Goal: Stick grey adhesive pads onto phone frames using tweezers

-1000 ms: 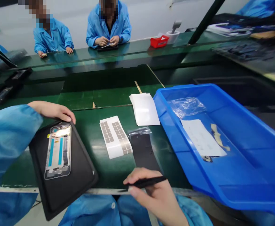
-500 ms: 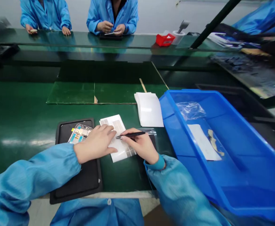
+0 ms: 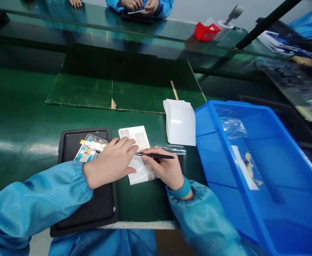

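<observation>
Black tweezers (image 3: 158,155) reach a white label sheet (image 3: 134,137)

The right-hand grip (image 3: 167,168) pinches the tweezers, their tips pointing left across the sheet, whose long axis runs away from the person. The tips end just beside the fingers of the left-hand grip (image 3: 110,163), which lies spread and flat, pressing the sheet's left edge. That hand is nearer the phone frame (image 3: 90,148) on the black mat (image 3: 91,209). A clear plastic bag (image 3: 172,149) lies partly under the right hand; a white paper stack (image 3: 179,122) sits beside the blue plastic tray (image 3: 241,104).
</observation>
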The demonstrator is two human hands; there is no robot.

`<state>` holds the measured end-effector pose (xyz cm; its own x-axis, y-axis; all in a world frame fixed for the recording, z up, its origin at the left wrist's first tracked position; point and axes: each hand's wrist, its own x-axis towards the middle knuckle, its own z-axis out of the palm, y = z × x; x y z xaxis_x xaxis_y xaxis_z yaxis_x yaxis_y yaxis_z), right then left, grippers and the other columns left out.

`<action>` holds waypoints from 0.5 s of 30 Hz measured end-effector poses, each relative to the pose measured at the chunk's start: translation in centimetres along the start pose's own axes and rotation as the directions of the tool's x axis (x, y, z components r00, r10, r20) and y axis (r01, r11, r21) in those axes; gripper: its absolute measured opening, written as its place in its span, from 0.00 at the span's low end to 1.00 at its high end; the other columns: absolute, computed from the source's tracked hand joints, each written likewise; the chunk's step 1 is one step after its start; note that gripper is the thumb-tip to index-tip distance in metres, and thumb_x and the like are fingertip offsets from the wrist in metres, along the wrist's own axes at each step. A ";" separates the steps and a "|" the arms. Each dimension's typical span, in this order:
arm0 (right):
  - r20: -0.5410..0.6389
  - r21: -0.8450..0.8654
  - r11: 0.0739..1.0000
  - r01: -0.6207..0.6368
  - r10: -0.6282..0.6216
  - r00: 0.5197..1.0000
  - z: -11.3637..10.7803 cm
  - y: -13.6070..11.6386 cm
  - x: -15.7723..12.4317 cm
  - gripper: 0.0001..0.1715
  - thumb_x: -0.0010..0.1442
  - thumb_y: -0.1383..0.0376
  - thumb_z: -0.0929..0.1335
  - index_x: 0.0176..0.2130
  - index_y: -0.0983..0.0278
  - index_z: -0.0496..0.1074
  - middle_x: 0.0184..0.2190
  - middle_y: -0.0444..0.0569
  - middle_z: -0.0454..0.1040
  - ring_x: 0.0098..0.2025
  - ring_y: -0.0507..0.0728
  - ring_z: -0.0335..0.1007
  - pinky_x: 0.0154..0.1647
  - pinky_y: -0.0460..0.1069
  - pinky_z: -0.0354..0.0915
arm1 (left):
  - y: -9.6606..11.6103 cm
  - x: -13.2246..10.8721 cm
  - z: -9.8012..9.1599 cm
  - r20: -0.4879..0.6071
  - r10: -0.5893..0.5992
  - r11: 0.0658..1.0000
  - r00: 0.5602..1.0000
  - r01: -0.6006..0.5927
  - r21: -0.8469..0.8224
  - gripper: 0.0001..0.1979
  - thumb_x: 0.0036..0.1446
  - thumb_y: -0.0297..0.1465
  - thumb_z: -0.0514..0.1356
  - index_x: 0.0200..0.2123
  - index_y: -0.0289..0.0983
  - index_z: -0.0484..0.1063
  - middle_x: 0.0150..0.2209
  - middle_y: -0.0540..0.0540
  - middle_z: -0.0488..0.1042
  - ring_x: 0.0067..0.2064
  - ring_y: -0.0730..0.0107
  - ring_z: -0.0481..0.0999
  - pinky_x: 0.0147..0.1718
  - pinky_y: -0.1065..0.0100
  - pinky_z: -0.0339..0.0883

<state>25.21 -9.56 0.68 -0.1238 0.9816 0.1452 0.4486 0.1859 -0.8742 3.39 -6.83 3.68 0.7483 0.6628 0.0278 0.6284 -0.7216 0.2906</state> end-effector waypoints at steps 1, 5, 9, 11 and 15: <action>0.001 -0.002 1.000 -0.002 0.002 1.000 0.0 0.0 0.0 0.07 0.59 0.61 0.75 0.39 0.59 0.80 0.36 0.49 0.83 0.38 0.60 0.81 0.41 0.55 0.76 | 0.0 0.0 0.0 0.001 -0.001 1.000 1.000 0.001 0.003 0.29 0.57 0.43 0.66 0.57 0.36 0.64 0.59 0.36 0.68 0.62 0.47 0.65 0.57 0.52 0.60; 0.011 -0.004 1.000 0.004 -0.004 1.000 -0.1 -0.1 0.1 0.06 0.59 0.61 0.75 0.38 0.59 0.80 0.35 0.48 0.83 0.36 0.59 0.80 0.39 0.54 0.76 | 0.0 0.0 0.1 0.007 -0.001 1.000 1.000 0.001 0.013 0.30 0.58 0.43 0.66 0.57 0.35 0.64 0.58 0.36 0.68 0.61 0.47 0.66 0.56 0.52 0.61; -0.003 -0.008 1.000 0.022 -0.022 1.000 -0.1 0.1 0.0 0.06 0.59 0.61 0.75 0.38 0.60 0.80 0.36 0.49 0.83 0.36 0.59 0.80 0.38 0.53 0.76 | 0.0 0.0 0.1 -0.004 -0.001 1.000 1.000 0.001 0.022 0.31 0.57 0.43 0.66 0.57 0.34 0.64 0.58 0.36 0.68 0.61 0.47 0.65 0.56 0.53 0.61; -0.010 -0.020 0.999 0.030 -0.030 1.000 0.0 0.2 0.0 0.06 0.59 0.62 0.74 0.38 0.60 0.79 0.36 0.49 0.83 0.37 0.60 0.80 0.38 0.53 0.76 | 0.0 0.0 0.1 -0.003 0.000 1.000 1.000 0.000 0.026 0.30 0.57 0.43 0.66 0.57 0.34 0.64 0.58 0.36 0.68 0.61 0.48 0.65 0.55 0.53 0.61; -0.013 -0.034 0.998 0.048 -0.048 0.999 0.0 0.2 0.0 0.05 0.59 0.62 0.74 0.38 0.60 0.79 0.35 0.49 0.83 0.36 0.59 0.80 0.38 0.53 0.75 | 0.0 0.1 0.0 -0.002 0.002 1.000 1.000 -0.002 0.028 0.30 0.57 0.44 0.67 0.57 0.34 0.65 0.57 0.36 0.69 0.60 0.48 0.67 0.55 0.54 0.61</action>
<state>25.29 -9.56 0.47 -0.1334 0.9720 0.1936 0.4719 0.2341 -0.8500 3.42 -6.74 3.71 0.7489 0.6620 0.0301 0.6329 -0.7279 0.2638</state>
